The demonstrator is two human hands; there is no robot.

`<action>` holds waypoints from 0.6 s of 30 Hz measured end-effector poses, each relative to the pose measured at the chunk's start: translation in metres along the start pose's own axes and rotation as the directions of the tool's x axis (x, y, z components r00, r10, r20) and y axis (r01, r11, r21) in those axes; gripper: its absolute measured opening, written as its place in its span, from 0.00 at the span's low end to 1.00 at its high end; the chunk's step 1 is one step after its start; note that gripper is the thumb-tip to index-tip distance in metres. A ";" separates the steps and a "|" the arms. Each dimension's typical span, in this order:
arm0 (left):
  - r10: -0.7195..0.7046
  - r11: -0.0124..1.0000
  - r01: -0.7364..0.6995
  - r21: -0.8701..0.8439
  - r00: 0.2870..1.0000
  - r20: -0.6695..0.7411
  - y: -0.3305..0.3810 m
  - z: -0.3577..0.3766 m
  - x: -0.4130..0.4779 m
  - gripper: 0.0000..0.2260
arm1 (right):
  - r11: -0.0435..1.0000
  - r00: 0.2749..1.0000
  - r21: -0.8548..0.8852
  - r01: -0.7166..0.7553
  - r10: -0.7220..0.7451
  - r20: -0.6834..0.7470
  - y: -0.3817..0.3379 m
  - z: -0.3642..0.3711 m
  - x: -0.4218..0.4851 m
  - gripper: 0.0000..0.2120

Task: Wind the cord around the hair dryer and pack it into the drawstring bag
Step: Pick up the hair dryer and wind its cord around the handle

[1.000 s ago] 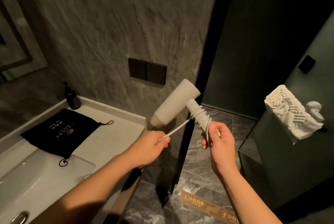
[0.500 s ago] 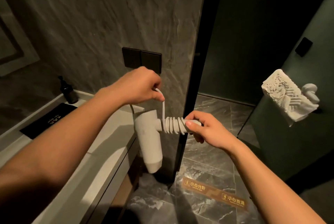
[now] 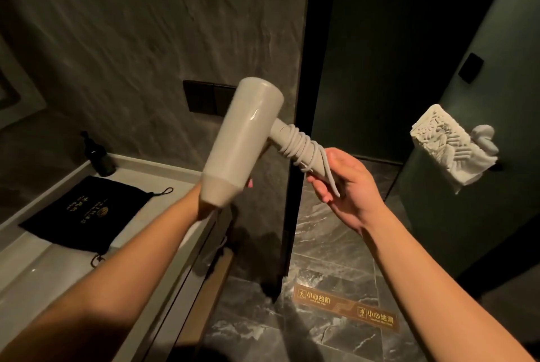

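I hold the pale hair dryer (image 3: 242, 142) up in front of me, barrel tilted to the upper left and handle pointing to the lower right. The cord (image 3: 296, 148) is coiled several times around the handle, and a loose loop lies across my right palm. My right hand (image 3: 347, 183) grips the handle's end. My left hand (image 3: 196, 201) is almost wholly hidden behind the nozzle; only a fingertip shows, so I cannot tell what it holds. The black drawstring bag (image 3: 87, 209) lies flat on the counter to the left.
A dark pump bottle (image 3: 99, 157) stands behind the bag, beside the white basin (image 3: 29, 274). A black switch plate (image 3: 201, 98) is on the stone wall. A folded white towel (image 3: 447, 145) hangs on the right. A warning strip (image 3: 344, 309) lies on the marble floor.
The dryer has swung from barrel-down to barrel-up on the left. My left hand dropped from above the handle to behind the nozzle. More cord turns sit on the handle.
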State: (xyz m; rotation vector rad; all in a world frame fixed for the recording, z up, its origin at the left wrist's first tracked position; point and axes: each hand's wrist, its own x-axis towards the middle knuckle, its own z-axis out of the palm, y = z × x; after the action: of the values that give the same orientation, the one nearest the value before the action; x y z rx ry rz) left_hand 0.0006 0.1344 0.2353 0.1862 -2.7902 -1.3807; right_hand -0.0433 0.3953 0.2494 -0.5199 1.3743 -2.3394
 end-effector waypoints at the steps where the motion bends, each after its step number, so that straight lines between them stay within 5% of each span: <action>1: 0.031 0.999 -0.031 -0.012 1.000 0.002 0.000 0.015 -0.005 0.15 | 1.000 0.996 0.003 0.009 -0.009 -0.084 0.003 0.000 0.002 0.11; 4: 0.078 0.997 -0.078 -0.014 0.997 0.001 0.004 0.035 -0.029 0.19 | 0.998 0.947 -0.052 0.028 -0.043 -0.317 0.013 -0.001 0.008 0.10; 9: 0.256 0.924 -0.265 0.275 0.964 0.066 0.030 0.028 -0.031 0.12 | 0.856 0.840 -0.511 -0.078 -0.220 -0.497 0.039 -0.001 0.012 0.11; 13: 0.415 0.730 -0.420 0.539 0.899 0.139 0.065 0.009 -0.028 0.12 | 0.592 0.905 -0.795 -0.130 -0.257 -0.339 0.057 0.006 0.002 0.13; 18: 0.426 0.485 -0.403 0.776 0.884 0.193 0.096 -0.032 -0.012 0.11 | 0.332 0.991 -0.942 -0.053 -0.102 -0.091 0.046 0.009 -0.008 0.11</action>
State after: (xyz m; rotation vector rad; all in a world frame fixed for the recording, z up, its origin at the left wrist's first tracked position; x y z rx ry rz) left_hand 0.0052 0.1676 0.3311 -0.4527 -2.9034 0.0648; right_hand -0.0256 0.3716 0.2119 -0.6621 2.7872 -1.2850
